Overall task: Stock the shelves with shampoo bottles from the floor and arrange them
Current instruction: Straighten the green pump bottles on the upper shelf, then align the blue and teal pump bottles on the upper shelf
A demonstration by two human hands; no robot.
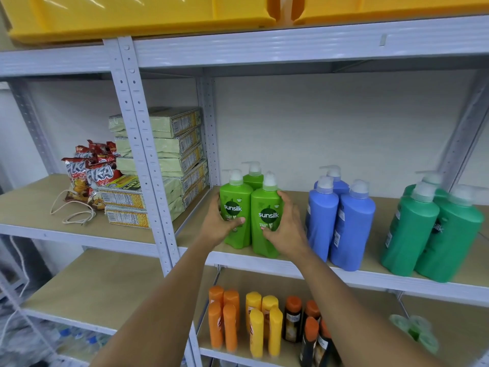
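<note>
Three light-green pump bottles stand on the middle shelf [264, 260] by the upright post. My left hand [219, 223] grips the front left green bottle [236, 207] from its left side. Around the right side of the front right green bottle [266, 223] my right hand [285, 229] is wrapped. The third green bottle [253, 177] stands behind them. To the right stand three blue pump bottles [349, 223], and further right several dark-green pump bottles [434, 234].
The lower shelf holds orange bottles [223, 319], yellow bottles [263, 324], dark bottles with orange caps [308, 329] and pale green bottles [415, 332]. The left bay holds stacked boxes [164, 160], snack bags [90, 170] and a cord [74, 213]. Yellow bins [132, 17] sit on top.
</note>
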